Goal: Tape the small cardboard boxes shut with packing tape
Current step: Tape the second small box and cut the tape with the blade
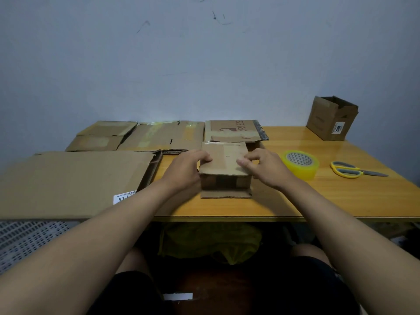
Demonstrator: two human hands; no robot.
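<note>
Head view: a small box [225, 169] sat near the front middle of the table [341, 201], its near bottom flap lying flat on the wood. The left hand [185, 169] gripped the box's left side, thumb curled onto the top flap. The right hand [266, 168] pinched the flap's right edge between thumb and fingers. A tape roll [300, 163] with yellowish tape lay just right of that hand, and scissors [354, 170] with yellow handles lay further right, apart from the roll. An open box [331, 118] stood at the far right corner, its white label reading "1012". Behind the small box lay flattened cardboard [234, 130] printed "RIES". A large flat sheet [75, 180] at the left bore a barcode label starting "57-". More flat boxes [141, 135] lay by the wall.
</note>
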